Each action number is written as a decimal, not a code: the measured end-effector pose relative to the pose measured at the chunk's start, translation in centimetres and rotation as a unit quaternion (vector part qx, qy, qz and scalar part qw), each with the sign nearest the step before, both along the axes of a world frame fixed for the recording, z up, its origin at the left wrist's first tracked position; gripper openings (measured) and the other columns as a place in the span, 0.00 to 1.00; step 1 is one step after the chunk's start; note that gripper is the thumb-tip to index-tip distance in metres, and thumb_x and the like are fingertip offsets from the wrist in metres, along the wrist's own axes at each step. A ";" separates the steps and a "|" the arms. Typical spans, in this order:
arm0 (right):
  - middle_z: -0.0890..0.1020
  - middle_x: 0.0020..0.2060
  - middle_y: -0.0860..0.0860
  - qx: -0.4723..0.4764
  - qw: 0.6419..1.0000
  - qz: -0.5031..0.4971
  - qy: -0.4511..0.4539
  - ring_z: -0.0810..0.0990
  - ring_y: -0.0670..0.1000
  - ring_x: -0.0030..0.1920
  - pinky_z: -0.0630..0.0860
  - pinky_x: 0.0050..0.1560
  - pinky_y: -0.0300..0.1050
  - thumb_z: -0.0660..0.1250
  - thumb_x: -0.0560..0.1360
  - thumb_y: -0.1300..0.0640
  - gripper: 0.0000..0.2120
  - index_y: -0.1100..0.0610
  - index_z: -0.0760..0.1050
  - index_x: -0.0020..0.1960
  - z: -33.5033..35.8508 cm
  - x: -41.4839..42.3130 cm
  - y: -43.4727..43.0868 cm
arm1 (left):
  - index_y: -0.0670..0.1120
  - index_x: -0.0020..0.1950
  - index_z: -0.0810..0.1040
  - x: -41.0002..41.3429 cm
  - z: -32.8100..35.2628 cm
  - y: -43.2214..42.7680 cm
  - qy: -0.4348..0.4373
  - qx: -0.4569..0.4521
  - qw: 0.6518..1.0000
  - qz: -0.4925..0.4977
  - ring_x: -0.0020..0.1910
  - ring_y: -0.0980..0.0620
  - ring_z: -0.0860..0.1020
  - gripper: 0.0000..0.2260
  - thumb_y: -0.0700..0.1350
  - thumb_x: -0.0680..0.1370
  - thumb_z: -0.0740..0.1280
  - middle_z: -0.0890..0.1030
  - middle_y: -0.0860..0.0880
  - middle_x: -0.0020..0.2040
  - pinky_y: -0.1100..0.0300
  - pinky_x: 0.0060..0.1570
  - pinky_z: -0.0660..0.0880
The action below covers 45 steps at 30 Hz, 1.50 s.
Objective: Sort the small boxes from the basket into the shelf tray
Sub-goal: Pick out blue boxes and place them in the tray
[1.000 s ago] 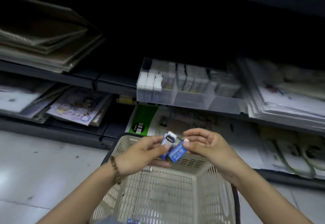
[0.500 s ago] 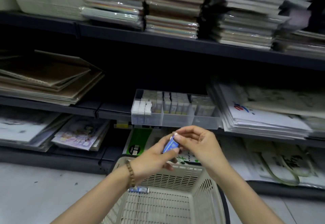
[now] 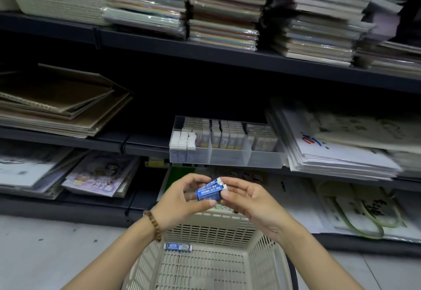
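My left hand (image 3: 182, 201) grips a small stack of blue-and-white boxes (image 3: 209, 192) between thumb and fingers, above the far rim of the cream basket (image 3: 205, 264). My right hand (image 3: 248, 201) touches the white ends of the same boxes with its fingertips. One more blue box (image 3: 178, 247) lies in the basket against the far wall. The clear shelf tray (image 3: 227, 160) sits on the middle shelf straight ahead, above my hands. Its three compartments hold rows of small upright boxes.
Brown card sheets (image 3: 59, 105) lie on the middle shelf at left, and white printed bags (image 3: 337, 153) at right. Stacked paper packs (image 3: 223, 14) fill the top shelf. Colouring books (image 3: 100, 175) and tote bags (image 3: 360, 212) lie on the bottom shelf. A grey floor (image 3: 45, 255) spreads at lower left.
My view has tilted upward, bringing the upper shelves in. Both hands have risen from the basket toward the tray, and the two separate boxes are now pressed together into one stack.
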State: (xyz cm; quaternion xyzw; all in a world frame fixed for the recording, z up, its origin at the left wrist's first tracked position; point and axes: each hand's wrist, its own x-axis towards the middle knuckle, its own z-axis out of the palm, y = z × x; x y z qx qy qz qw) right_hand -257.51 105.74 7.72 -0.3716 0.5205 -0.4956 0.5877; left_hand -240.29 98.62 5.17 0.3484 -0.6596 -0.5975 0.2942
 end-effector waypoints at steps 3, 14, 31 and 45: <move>0.85 0.50 0.55 -0.011 1.000 0.000 0.021 0.83 0.50 0.52 0.79 0.49 0.36 0.71 0.69 0.61 0.14 0.56 0.79 0.55 0.1 0.4 -0.8 | 0.45 0.54 0.77 0.6 -0.1 -0.7 0.023 0.032 0.999 0.006 0.46 0.51 0.83 0.19 0.39 0.65 0.77 0.81 0.46 0.52 0.61 0.46 0.79; 0.84 0.53 0.55 -0.032 0.999 -0.017 0.022 0.82 0.52 0.54 0.79 0.53 0.40 0.71 0.66 0.60 0.21 0.59 0.77 0.59 -0.1 1.3 -3.3 | 0.48 0.53 0.79 2.2 -0.1 -3.4 0.065 0.053 0.996 0.023 0.45 0.51 0.83 0.21 0.49 0.62 0.75 0.85 0.48 0.47 0.65 0.42 0.78; 0.79 0.58 0.59 0.009 0.805 0.047 0.592 0.79 0.54 0.56 0.74 0.57 0.46 0.73 0.71 0.57 0.27 0.65 0.71 0.66 3.9 -1.1 -20.0 | 0.46 0.75 0.58 -0.4 -2.5 -14.4 -0.001 -0.032 0.979 0.199 0.71 0.51 0.63 0.29 0.52 0.77 0.63 0.63 0.49 0.73 0.58 0.67 0.62; 0.81 0.52 0.65 0.069 0.881 -0.119 0.453 0.82 0.60 0.52 0.78 0.55 0.58 0.71 0.72 0.64 0.16 0.71 0.75 0.56 0.6 0.4 -21.9 | 0.45 0.70 0.67 -0.2 -4.9 -14.8 0.043 -0.022 0.984 0.169 0.63 0.55 0.73 0.26 0.53 0.75 0.65 0.74 0.50 0.65 0.63 0.60 0.69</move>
